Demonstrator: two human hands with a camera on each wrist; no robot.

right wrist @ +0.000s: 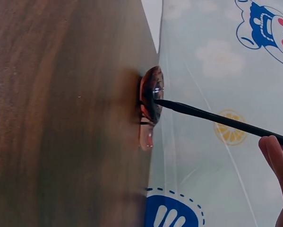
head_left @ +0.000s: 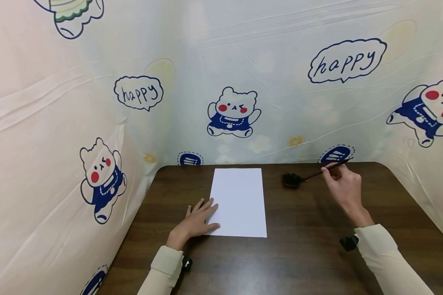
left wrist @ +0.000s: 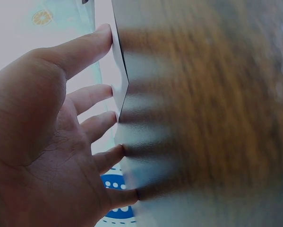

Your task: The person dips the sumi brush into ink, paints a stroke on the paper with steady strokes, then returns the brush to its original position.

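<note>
Nearest, a cream left sleeve (head_left: 162, 268) and a cream right sleeve (head_left: 382, 248) are reaching in over the tabletop (head_left: 299, 262) from its front edge, and a small black device is sitting at each wrist. The left hand (head_left: 192, 223) is lying left of the tabletop's middle with its fingers spread. Its thumb and the two fingers beside it are resting on a white sheet of paper (head_left: 240, 203), along the sheet's left side near its lower left corner, while the other two fingertips are touching the tabletop just beside it. The sheet is lying flat, left of the tabletop's middle, with its far end coming close to the back edge.

Farther off, the right hand (head_left: 344, 186) is hovering near the back right corner, its fingers pinching the shaft of a slim black brush (right wrist: 217, 117). The brush is slanting down toward the left, its tip meeting a dark, glossy dish (head_left: 290, 180); how deep the tip is going cannot be told. The dish is standing near the back edge, between the sheet and the right hand, touching neither.

Beyond the back edge, a pale cloth (head_left: 280, 110) is hanging, showing white bears in blue, orange slices and speech bubbles reading "happy".
</note>
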